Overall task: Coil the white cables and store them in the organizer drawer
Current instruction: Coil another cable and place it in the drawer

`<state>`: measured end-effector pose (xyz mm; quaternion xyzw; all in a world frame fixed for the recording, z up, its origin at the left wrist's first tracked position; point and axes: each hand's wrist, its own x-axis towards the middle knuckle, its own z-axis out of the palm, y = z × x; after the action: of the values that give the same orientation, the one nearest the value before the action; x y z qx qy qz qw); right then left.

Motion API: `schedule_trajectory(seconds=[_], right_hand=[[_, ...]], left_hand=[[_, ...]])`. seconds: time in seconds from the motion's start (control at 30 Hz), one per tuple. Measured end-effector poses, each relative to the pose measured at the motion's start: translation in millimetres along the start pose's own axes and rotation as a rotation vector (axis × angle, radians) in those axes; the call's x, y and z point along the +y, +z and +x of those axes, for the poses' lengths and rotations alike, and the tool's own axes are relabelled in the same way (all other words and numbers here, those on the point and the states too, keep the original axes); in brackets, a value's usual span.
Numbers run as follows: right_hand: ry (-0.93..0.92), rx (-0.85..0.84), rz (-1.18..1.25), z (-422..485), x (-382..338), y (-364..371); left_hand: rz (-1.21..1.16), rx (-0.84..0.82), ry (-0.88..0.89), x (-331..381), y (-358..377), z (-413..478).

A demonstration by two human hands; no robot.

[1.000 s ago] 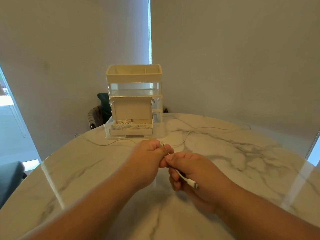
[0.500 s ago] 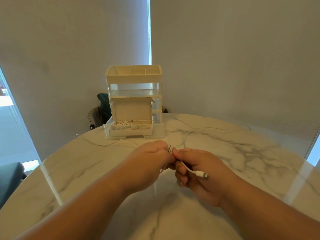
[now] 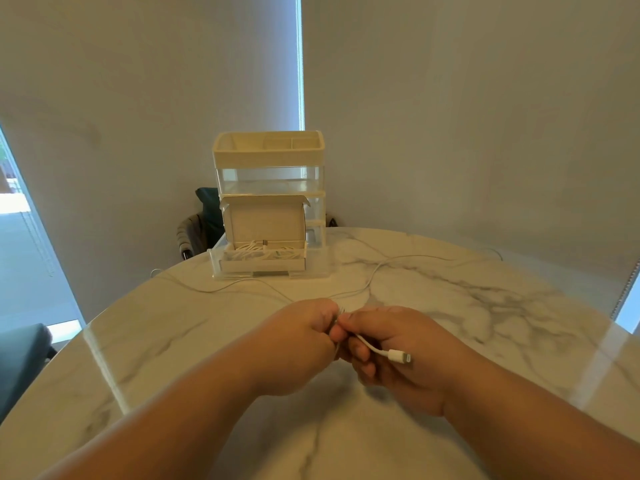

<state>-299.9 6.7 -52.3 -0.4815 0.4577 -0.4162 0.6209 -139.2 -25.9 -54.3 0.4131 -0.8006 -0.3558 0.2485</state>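
White cable (image 3: 372,347): near end is between the two hands, low over the table (image 3: 485,306). Its connector (image 3: 400,357) sticks out free across the right palm.

Right hand (image 3: 415,382): thumb and fingers pinch the cable just behind the connector.

Left hand (image 3: 301,344): closed in a fist against the right fingertips and gripping the cable. Any loops already made are hidden inside the fist, so I cannot count them.

The rest of the cable runs slack over the marble toward the organizer (image 3: 270,157) and off to the right.

Drawer (image 3: 215,263): bottom one, pulled out, holding an open box (image 3: 265,223) with coiled cables (image 3: 256,252) inside.

Step, as judged: early coiling of this cable, most of it not yet gathered.

Next move calls for drawing in slack in even loops while holding the start fixed, with no snag on the organizer.
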Motion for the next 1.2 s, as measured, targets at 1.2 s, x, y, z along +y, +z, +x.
schedule_trajectory(seconds=[1.2], right_hand=[[-0.104,-0.111,0.040,-0.6,-8.9,-9.0]], left_hand=[[-0.147,0.185,-0.044,0.0,9.5,3.3]])
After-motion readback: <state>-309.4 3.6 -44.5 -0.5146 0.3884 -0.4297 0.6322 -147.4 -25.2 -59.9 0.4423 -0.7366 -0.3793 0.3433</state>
